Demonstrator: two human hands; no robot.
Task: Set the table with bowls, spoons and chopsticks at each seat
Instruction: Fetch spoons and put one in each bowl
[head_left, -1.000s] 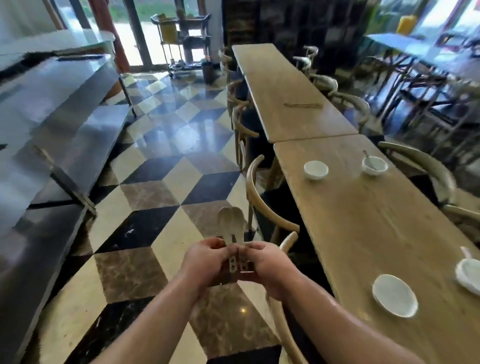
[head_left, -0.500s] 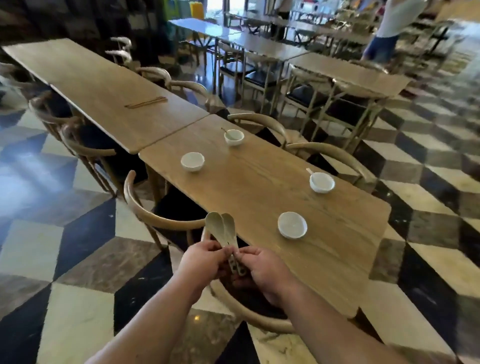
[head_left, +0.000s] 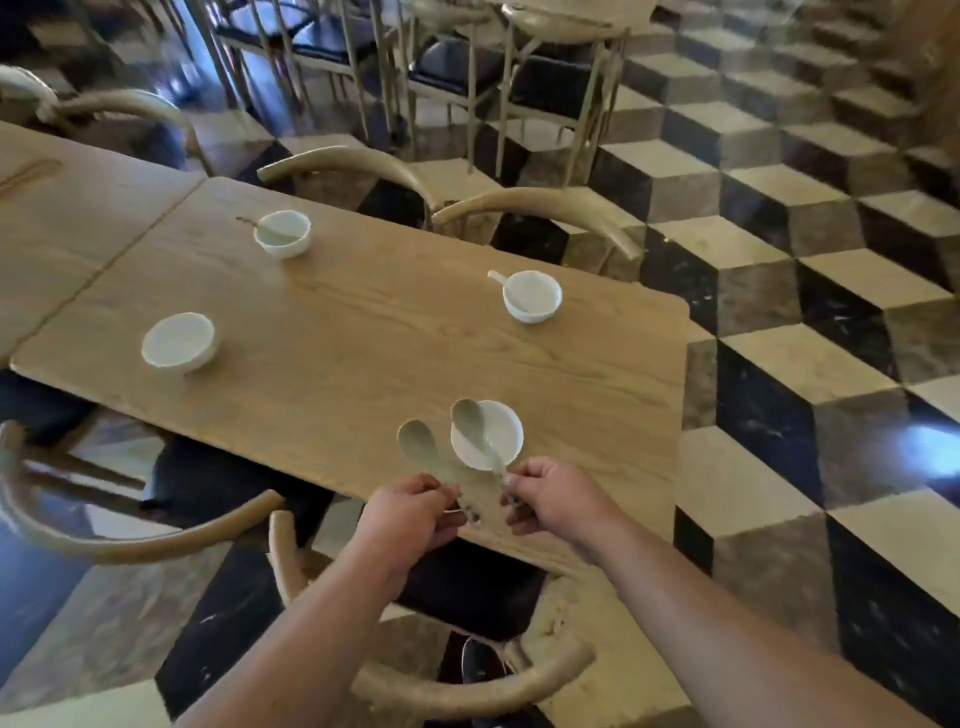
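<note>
Hands meet over the near edge of the table: your left hand pinches the handle of one spoon, your right hand pinches another spoon, whose head hangs over the nearest bowl. Three more bowls sit apart: near-left, far-left and far-right, the far two each holding a spoon.

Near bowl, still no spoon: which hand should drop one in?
Right. The right hand holds a spoon whose head already sits over the near bowl. The left hand holds the other spoon beside the bowl, over bare table.
</note>
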